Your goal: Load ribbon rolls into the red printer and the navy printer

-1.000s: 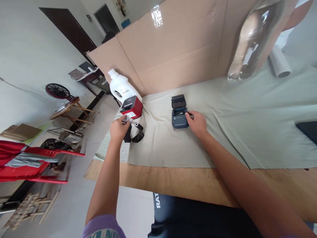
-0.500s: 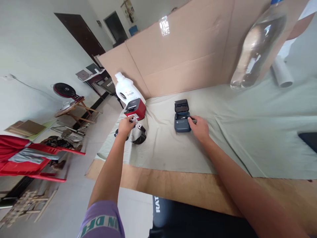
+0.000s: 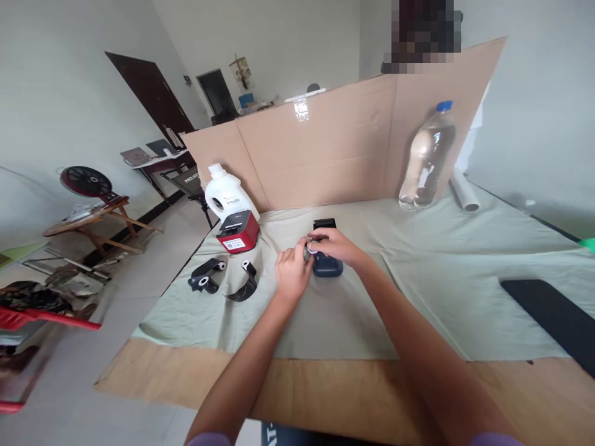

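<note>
Open cloth is left to the right of the small blue printer, as far as the black slab. The left side is crowded by two black parts and a red printer. The back is closed off by a cardboard wall, a white jug and a clear bottle.

White letters "PROJECT" on dark chair back, partly legible
</note>
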Demonstrator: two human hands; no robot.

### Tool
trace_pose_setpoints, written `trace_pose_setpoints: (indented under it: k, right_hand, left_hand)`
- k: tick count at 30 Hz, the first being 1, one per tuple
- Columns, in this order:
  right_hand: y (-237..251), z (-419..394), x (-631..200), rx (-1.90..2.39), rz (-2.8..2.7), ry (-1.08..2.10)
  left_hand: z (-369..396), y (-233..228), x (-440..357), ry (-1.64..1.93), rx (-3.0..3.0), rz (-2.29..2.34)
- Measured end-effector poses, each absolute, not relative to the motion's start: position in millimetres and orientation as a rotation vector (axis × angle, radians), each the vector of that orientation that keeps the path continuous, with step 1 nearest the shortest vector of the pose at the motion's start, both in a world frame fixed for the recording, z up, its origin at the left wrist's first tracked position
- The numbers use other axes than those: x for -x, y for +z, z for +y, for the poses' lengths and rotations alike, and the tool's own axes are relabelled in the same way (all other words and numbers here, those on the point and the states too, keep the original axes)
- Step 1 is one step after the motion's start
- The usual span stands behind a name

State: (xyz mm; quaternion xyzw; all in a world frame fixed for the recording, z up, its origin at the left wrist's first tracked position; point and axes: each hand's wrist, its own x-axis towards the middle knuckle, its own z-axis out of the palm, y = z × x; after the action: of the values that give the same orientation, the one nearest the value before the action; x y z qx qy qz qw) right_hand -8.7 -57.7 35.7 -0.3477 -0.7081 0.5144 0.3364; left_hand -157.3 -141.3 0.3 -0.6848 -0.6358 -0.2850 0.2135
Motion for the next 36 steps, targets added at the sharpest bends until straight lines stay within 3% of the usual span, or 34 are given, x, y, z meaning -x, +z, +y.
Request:
trace_pose_setpoints:
  k: [5, 10, 13, 18, 29, 36]
  right_hand:
    - [37, -46, 7, 0.96, -1.852, 1.591]
    - [29, -34, 11, 0.964, -1.885, 1.433]
    - [30, -28, 5, 0.873, -1.886, 1.345]
    - [35, -31, -2, 0.802, -1.889, 1.456]
    - [31, -35, 7, 0.721, -1.922, 1.43]
    - [34, -54, 27, 0.882, -2.034, 1.281]
  left_hand:
    - [-136, -19, 154, -0.818, 1.962, -1.66]
    - [-143, -26, 147, -0.896, 2.026, -1.671]
    - [-145, -25, 148, -1.123, 2.044, -1.694]
    - [-138, -30, 158, -1.611, 2.009, -1.82]
    - [-132, -39, 151, -1.534, 2.008, -1.956]
    - [-126, -41, 157, -1.596, 1.88, -1.901]
